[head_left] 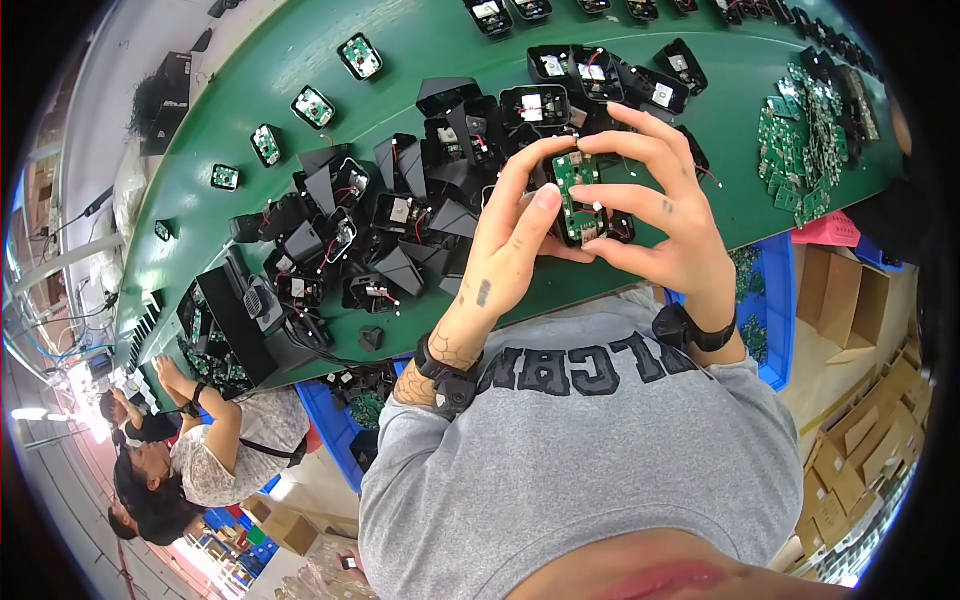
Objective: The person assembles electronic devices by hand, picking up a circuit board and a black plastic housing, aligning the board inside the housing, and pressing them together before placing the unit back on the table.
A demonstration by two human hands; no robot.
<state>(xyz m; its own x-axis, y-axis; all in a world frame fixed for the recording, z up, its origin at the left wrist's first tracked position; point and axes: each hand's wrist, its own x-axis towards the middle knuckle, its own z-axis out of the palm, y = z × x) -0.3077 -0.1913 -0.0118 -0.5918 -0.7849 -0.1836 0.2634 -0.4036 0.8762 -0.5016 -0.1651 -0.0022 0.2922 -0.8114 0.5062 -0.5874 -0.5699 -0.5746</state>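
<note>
Between my two hands, above the near edge of the table, is a black plastic housing with a green circuit board point(568, 205) seated in its open side. My left hand point(512, 235) grips the housing from the left, its thumb raised beside the board. On the other side, my right hand point(672, 205) curls round it, with fingertips at the board's top edge and face and the thumb at its lower end. A small white plug shows near the right fingers. The underside of the housing is hidden.
Black housings with wires point(400, 212) lie heaped on the green table point(270, 75). Bare circuit boards point(795, 140) are piled at the right. Blue bins point(780, 310) stand below the near edge. At the left, a co-worker point(235, 450) reaches over the table.
</note>
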